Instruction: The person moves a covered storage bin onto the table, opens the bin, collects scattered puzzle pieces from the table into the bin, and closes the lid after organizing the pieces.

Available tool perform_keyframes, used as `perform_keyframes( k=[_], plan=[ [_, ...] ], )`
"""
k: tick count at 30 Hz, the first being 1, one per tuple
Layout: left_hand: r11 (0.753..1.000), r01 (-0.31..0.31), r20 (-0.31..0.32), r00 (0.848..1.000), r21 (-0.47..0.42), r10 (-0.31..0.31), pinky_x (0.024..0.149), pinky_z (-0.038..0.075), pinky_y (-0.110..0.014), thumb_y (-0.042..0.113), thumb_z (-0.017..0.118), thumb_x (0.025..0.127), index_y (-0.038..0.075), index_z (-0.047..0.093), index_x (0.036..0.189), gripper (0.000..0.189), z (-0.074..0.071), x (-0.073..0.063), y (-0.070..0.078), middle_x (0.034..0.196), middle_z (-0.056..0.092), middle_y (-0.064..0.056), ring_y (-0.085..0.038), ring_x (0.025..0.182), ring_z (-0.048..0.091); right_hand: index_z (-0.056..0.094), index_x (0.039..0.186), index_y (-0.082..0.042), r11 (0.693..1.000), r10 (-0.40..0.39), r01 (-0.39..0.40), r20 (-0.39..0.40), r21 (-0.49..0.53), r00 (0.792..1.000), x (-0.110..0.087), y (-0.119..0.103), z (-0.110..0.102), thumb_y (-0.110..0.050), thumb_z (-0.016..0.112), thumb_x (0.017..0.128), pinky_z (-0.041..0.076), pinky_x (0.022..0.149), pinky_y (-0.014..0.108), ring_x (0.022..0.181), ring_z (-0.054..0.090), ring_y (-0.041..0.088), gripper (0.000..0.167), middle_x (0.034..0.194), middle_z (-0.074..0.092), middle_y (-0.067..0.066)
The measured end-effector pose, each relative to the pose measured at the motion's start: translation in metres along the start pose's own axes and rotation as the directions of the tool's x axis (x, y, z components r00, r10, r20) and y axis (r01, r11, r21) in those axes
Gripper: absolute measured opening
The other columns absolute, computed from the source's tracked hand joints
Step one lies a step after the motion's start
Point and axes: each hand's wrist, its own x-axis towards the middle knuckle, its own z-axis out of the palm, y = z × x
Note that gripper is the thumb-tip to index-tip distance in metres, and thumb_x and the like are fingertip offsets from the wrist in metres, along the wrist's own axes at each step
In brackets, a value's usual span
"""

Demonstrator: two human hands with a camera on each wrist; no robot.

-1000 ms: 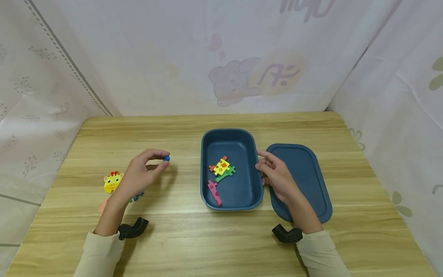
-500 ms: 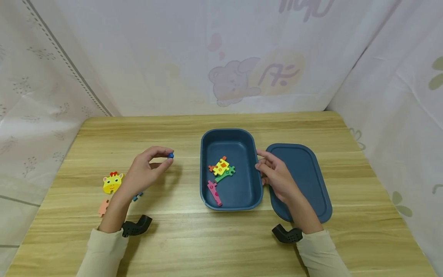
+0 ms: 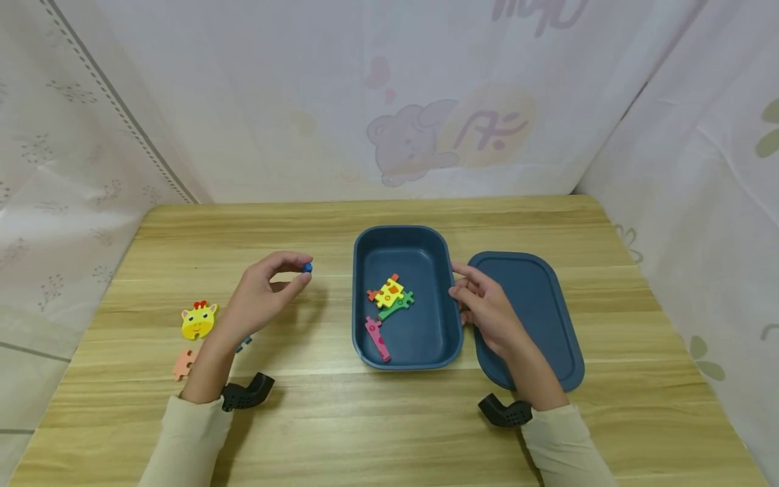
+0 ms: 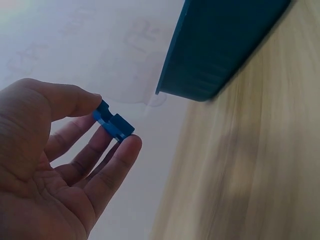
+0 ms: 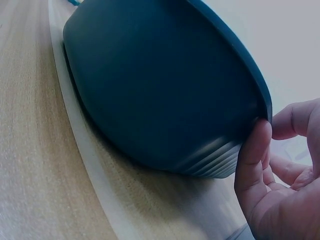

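In the head view my left hand point(image 3: 258, 291) is raised left of a dark blue box point(image 3: 450, 325). Its thumb and a fingertip pinch a small blue puzzle piece point(image 4: 114, 122), notched along one side in the left wrist view. My right hand point(image 3: 487, 308) holds the box's right side, thumb against the outer wall below the rim point(image 5: 262, 97). Inside the box lie a yellow puzzle piece point(image 3: 388, 295), a green one point(image 3: 398, 308) and a pink one point(image 3: 377, 338), with orange parts showing around the yellow.
A dark blue lid point(image 3: 535, 311) lies right of the box, partly under the right forearm. Left of my left forearm are a yellow giraffe-head piece point(image 3: 198, 321) and a peach puzzle piece point(image 3: 184, 365). Another blue piece point(image 3: 245, 343) shows just right of that forearm.
My left hand has moved right and slightly away from me toward the box, carrying the blue puzzle piece. More of the peach piece now shows. The right hand and box have stayed put.
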Motion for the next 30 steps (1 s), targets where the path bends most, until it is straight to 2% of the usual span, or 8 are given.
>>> perform_keyframes(
  k=[3, 7, 12, 14, 17, 23, 30],
  plan=[
    [1.000, -0.001, -0.001, 1.000, -0.007, 0.001, 0.100, 0.061, -0.037, 0.025, 0.067, 0.106, 0.010, 0.067, 0.135, 0.032, 0.001, 0.001, 0.001, 0.133, 0.070, -0.009, -0.024, 0.125, 0.065, 0.039, 0.163, -0.011, 1.000, 0.000, 0.000, 0.002, 0.000, 1.000, 0.000, 0.000, 0.000, -0.012, 0.056, 0.108, 0.053, 0.060, 0.024, 0.073, 0.055, 0.007, 0.058, 0.096, 0.061, -0.007],
    [1.000, -0.001, -0.007, 1.000, -0.019, 0.001, 0.102, 0.061, -0.044, 0.025, 0.067, 0.106, 0.011, 0.067, 0.134, 0.031, 0.003, 0.004, 0.001, 0.136, 0.069, -0.011, -0.023, 0.126, 0.065, 0.039, 0.163, -0.010, 1.000, -0.001, 0.001, 0.005, -0.004, 1.000, 0.000, 0.000, 0.001, -0.012, 0.055, 0.108, 0.053, 0.060, 0.024, 0.073, 0.055, 0.007, 0.058, 0.096, 0.061, -0.007],
    [0.999, -0.008, -0.021, 1.000, -0.040, 0.008, 0.100, 0.060, -0.031, 0.024, 0.066, 0.106, 0.011, 0.067, 0.134, 0.031, 0.004, 0.007, 0.007, 0.137, 0.069, -0.011, -0.022, 0.126, 0.065, 0.039, 0.163, -0.010, 1.000, -0.003, 0.003, 0.007, -0.007, 1.000, 0.001, -0.001, 0.000, -0.012, 0.055, 0.107, 0.053, 0.060, 0.024, 0.073, 0.055, 0.007, 0.058, 0.096, 0.060, -0.007],
    [0.999, -0.010, -0.024, 1.000, -0.048, 0.008, 0.100, 0.060, -0.030, 0.025, 0.067, 0.106, 0.012, 0.068, 0.134, 0.031, 0.004, 0.008, 0.009, 0.136, 0.069, -0.011, -0.022, 0.126, 0.065, 0.039, 0.163, -0.010, 1.000, -0.004, 0.004, 0.007, -0.006, 1.000, 0.001, -0.001, 0.000, -0.012, 0.055, 0.107, 0.053, 0.060, 0.024, 0.073, 0.055, 0.007, 0.058, 0.096, 0.060, -0.007],
    [0.999, -0.010, -0.028, 1.000, -0.050, 0.009, 0.102, 0.060, -0.038, 0.025, 0.067, 0.105, 0.012, 0.068, 0.134, 0.031, 0.006, 0.009, 0.010, 0.135, 0.069, -0.009, -0.022, 0.126, 0.065, 0.039, 0.163, -0.010, 1.000, -0.006, 0.006, 0.007, -0.004, 1.000, 0.001, -0.001, 0.000, -0.012, 0.055, 0.107, 0.053, 0.060, 0.024, 0.073, 0.056, 0.007, 0.058, 0.097, 0.061, -0.006],
    [0.999, -0.018, -0.033, 0.999, -0.050, 0.016, 0.101, 0.061, -0.042, 0.023, 0.068, 0.105, 0.011, 0.068, 0.134, 0.031, 0.011, 0.013, 0.014, 0.134, 0.070, -0.009, -0.024, 0.125, 0.066, 0.039, 0.163, -0.009, 1.000, -0.017, 0.017, 0.009, 0.003, 1.000, 0.001, 0.000, 0.000, -0.012, 0.056, 0.107, 0.053, 0.059, 0.024, 0.072, 0.056, 0.007, 0.058, 0.097, 0.061, -0.004],
    [0.995, -0.054, -0.042, 0.998, -0.078, 0.051, 0.097, 0.061, -0.028, 0.021, 0.071, 0.103, 0.012, 0.070, 0.132, 0.030, 0.014, 0.018, 0.023, 0.134, 0.070, -0.008, -0.022, 0.125, 0.066, 0.038, 0.163, -0.008, 1.000, -0.021, 0.020, 0.012, 0.007, 1.000, 0.000, 0.000, -0.001, -0.011, 0.056, 0.107, 0.053, 0.059, 0.024, 0.070, 0.056, 0.007, 0.059, 0.097, 0.062, -0.004]
  ],
)
